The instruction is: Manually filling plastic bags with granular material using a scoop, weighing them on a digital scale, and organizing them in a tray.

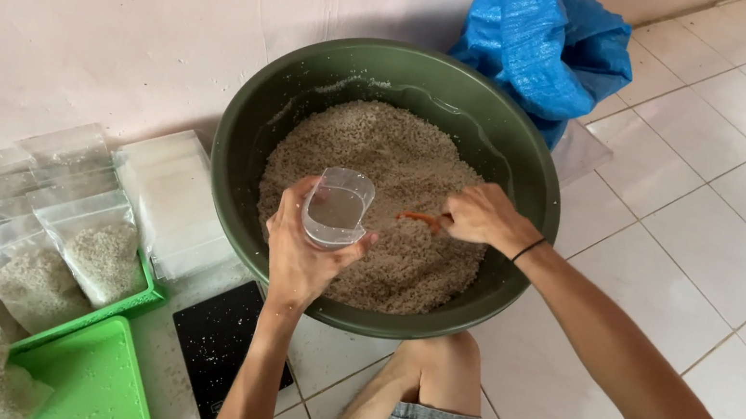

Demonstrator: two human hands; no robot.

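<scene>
A large dark green basin [255,115] on the tiled floor holds a heap of pale rice grains [390,158]. My left hand [300,258] holds a small clear plastic cup [335,207] upright over the near part of the grains. My right hand [483,215] grips an orange scoop [422,217] whose end lies in the rice just right of the cup. A black band circles my right wrist.
A blue woven sack [548,35] leans on the wall behind the basin. Left of it lie clear bags [166,195], several filled bags of rice [99,254], green trays [91,379] and a black flat scale [223,344]. My bent knee [439,360] sits below the basin.
</scene>
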